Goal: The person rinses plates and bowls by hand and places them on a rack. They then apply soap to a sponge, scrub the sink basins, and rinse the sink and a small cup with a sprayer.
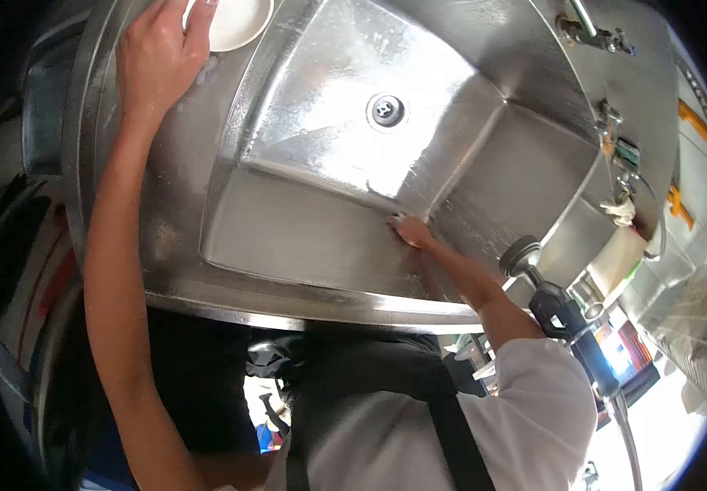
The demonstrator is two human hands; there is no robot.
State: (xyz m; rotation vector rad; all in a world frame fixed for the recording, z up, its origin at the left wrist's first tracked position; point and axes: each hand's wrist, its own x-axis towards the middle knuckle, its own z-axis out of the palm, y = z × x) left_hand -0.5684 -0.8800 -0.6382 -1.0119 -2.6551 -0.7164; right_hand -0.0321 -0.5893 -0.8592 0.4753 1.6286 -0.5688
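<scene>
Steel gleamed before us: we faced a deep sink [304,229] with a round drain [385,110] in its floor, and a metal bench [181,172] ran along its left side. Over that bench, at the upper edge of our view, our left grip [159,61] was clamped on a white bowl [240,23], thumb over the rim; we could not tell whether the bowl touched the metal. Our right grip [412,231] was low in the sink, at its near right corner; we could not tell whether its fingers were together or around something small. Right of the sink, a sprayer [551,309] with a dark handle stood near our white sleeve [537,380], well apart from the tap [590,34] farther off.
</scene>
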